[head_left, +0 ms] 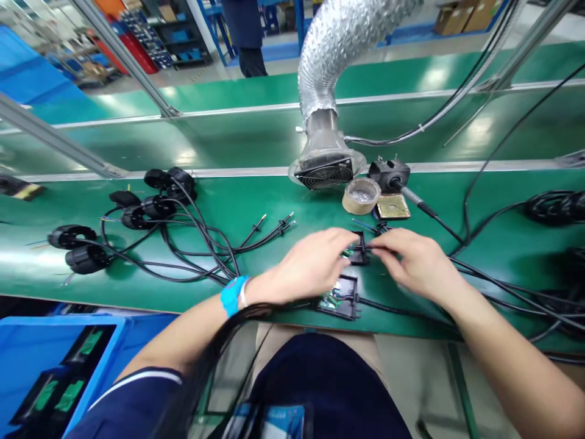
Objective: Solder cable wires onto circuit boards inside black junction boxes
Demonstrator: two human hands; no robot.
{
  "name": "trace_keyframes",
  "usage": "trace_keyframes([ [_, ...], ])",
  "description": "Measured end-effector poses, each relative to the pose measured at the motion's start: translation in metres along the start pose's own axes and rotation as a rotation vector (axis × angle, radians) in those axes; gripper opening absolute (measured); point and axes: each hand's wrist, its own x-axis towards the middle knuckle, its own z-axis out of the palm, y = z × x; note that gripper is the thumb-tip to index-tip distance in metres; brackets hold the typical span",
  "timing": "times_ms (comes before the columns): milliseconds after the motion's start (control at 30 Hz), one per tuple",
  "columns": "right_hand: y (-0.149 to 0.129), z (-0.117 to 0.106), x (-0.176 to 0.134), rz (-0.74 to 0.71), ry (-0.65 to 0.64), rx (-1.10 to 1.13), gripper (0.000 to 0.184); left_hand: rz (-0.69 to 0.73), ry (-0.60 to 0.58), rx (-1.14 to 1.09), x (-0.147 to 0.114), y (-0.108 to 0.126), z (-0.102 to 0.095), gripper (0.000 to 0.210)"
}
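Right hand [414,261] pinches a black cable [368,247] at the far box [360,256]; left hand [313,262] covers that box's left side, its grip impossible to tell

A single view from the wearer's head, forward and down, close above the green bench [265,195].
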Motion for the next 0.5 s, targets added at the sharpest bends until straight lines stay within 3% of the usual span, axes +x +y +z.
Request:
trace_keyframes([
  [133,0.016,0.019,0.017,0.017,-0.092,-0.124,0.014,0.013,-0.078,0.091,0.028,-0.032,0.01,0.026],
  [233,0.016,0.027,0.018,0.022,-0.116,-0.133,0.014,0.098,-0.121,0.124,0.027,-0.04,0.02,0.029],
  [300,0.014,0.027,0.02,0.032,-0.128,-0.141,0.016,0.11,-0.089,0.111,0.021,-0.042,0.02,0.03],
  [400,0.008,0.027,0.028,0.024,-0.149,-0.111,0.016,-0.013,-0.028,0.031,0.011,-0.049,0.012,0.031],
  [500,0.0,0.036,0.04,-0.015,-0.198,-0.009,0.014,-0.143,-0.094,-0.061,0.006,-0.061,0.001,0.034],
])
